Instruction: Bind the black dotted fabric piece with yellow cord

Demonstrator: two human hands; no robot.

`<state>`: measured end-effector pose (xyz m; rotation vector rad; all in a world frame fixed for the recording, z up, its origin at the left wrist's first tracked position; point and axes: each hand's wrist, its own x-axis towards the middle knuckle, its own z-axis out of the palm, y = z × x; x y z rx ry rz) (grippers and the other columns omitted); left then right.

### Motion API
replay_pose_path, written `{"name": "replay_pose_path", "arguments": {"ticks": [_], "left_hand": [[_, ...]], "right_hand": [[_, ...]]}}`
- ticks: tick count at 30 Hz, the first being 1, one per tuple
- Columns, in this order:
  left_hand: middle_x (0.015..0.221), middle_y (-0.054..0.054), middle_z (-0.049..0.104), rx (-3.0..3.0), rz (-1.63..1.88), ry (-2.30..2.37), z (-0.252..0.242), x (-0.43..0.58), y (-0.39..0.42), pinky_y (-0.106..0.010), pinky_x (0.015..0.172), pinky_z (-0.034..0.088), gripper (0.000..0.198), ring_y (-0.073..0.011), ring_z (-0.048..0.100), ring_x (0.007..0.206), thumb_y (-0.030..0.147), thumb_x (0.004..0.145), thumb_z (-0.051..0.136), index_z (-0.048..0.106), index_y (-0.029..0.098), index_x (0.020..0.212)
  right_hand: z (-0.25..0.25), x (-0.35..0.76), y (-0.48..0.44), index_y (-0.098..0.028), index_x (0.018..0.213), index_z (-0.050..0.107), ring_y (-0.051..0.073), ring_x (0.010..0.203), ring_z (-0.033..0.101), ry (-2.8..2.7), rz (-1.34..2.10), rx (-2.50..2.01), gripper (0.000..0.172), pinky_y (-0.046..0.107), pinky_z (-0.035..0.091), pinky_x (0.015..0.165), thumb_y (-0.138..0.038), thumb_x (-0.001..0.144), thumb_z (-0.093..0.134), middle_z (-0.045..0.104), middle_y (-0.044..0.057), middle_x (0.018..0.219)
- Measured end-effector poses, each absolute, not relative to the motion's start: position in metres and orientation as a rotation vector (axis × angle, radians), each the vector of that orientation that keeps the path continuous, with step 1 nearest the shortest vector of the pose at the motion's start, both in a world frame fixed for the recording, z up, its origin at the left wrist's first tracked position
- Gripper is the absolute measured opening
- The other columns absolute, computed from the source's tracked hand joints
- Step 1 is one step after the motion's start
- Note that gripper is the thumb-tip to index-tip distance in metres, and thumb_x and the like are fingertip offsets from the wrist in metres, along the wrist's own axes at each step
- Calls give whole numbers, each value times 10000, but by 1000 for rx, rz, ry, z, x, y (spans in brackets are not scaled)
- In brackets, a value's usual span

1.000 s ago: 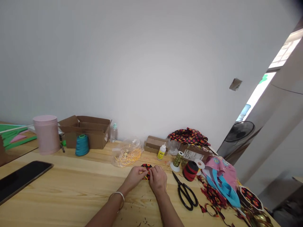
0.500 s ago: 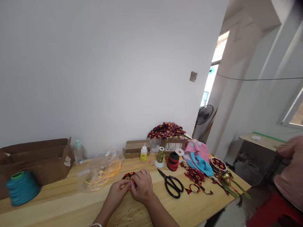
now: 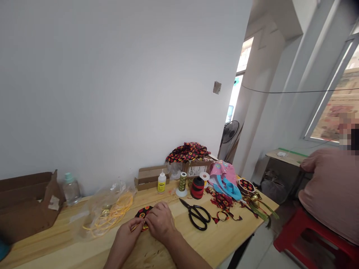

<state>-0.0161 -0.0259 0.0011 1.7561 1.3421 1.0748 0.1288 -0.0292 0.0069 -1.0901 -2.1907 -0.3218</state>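
Observation:
A small round piece of black patterned fabric with red and orange motifs lies low over the wooden table, between my hands. My left hand pinches its near edge, where a thin yellow cord shows at the fingertips. My right hand covers the fabric's right side, thumb and fingers closed on the edge close to the left fingertips. A bit of yellow cord also peeks out to the right of that hand. Black-handled scissors rest to the right of my hands. What lies under my right fingers is hidden.
A bag of yellow cord lies left, near a cardboard box and clear bottle. Behind are a glue bottle, green spool and red-black thread cone. Fabric scraps lie right; a person sits beyond.
The view has turned to the right, so the table things sit further left and more of the seated person shows. Both hands stay on the fabric with little visible change in grip.

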Motion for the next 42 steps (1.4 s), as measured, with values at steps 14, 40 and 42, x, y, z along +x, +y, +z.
{"name": "replay_pose_path", "arguments": {"ticks": [14,40,42], "left_hand": [[683,-50,674,1631,1099,1270,1,-13,-31,-266,649,440,250,-197,589,671,312,615,512,664,129,692],[650,-46,659,1564,1117,1264,3,-11,-37,-231,599,416,295,-175,563,642,359,634,513,653,102,670],[646,-52,657,1553,1128,1282,3,-11,-37,-232,598,418,296,-172,561,636,356,634,513,648,95,666]], "right_hand": [[3,129,-32,-201,764,560,142,678,429,-2217,-260,-1052,154,275,283,649,-210,784,407,569,19,666],[-2,131,-33,-199,707,530,113,594,459,-2154,-206,-1098,174,234,264,577,-167,783,376,552,-3,627],[-5,130,-32,-208,733,523,105,570,478,-2157,-190,-1111,174,224,261,542,-160,788,365,567,-13,638]]}}
